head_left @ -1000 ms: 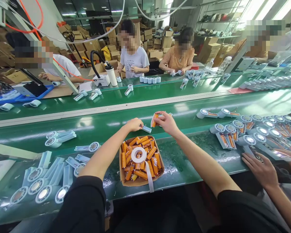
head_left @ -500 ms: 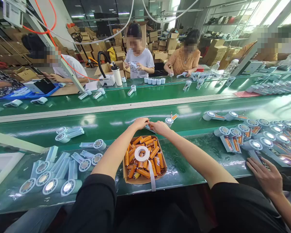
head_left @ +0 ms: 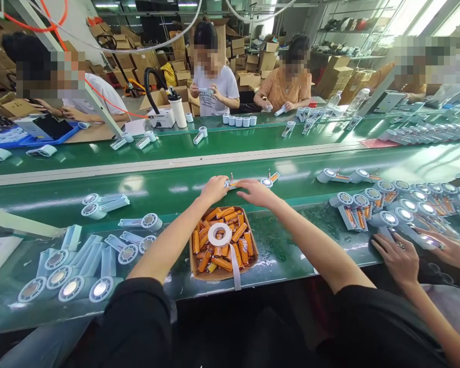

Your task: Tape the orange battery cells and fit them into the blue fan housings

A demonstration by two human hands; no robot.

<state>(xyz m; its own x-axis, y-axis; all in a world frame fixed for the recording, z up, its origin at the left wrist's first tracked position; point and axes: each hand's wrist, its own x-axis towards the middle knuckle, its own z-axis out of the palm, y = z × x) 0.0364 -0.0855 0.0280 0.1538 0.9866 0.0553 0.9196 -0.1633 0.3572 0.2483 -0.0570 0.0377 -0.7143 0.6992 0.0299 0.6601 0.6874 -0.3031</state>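
Note:
My left hand (head_left: 214, 189) is closed around a light-blue handheld fan housing (head_left: 227, 183) over the green belt, and hides most of it. A sliver of orange battery shows at the housing, with a thin wire standing up beside it. My right hand (head_left: 257, 193) has its fingers stretched toward that battery, thumb apart, fingertips at or on it; firm contact I cannot tell. Just beyond the right hand lies another fan housing (head_left: 266, 182) with an orange battery in its handle. Below my hands stands a cardboard box (head_left: 192, 263) of orange batteries (head_left: 239, 232), a white tape roll (head_left: 220, 234) on top.
Several fan housings without batteries (head_left: 102, 289) lie at the left. Several with batteries (head_left: 360, 201) crowd the right, where a co-worker's hand (head_left: 398, 258) touches one. Across the belt (head_left: 168, 176), several people work beside a white bottle (head_left: 177, 110).
My right hand has brought an orange battery to the fan housing in my left hand, and its fingers have since straightened. The view has shifted slightly.

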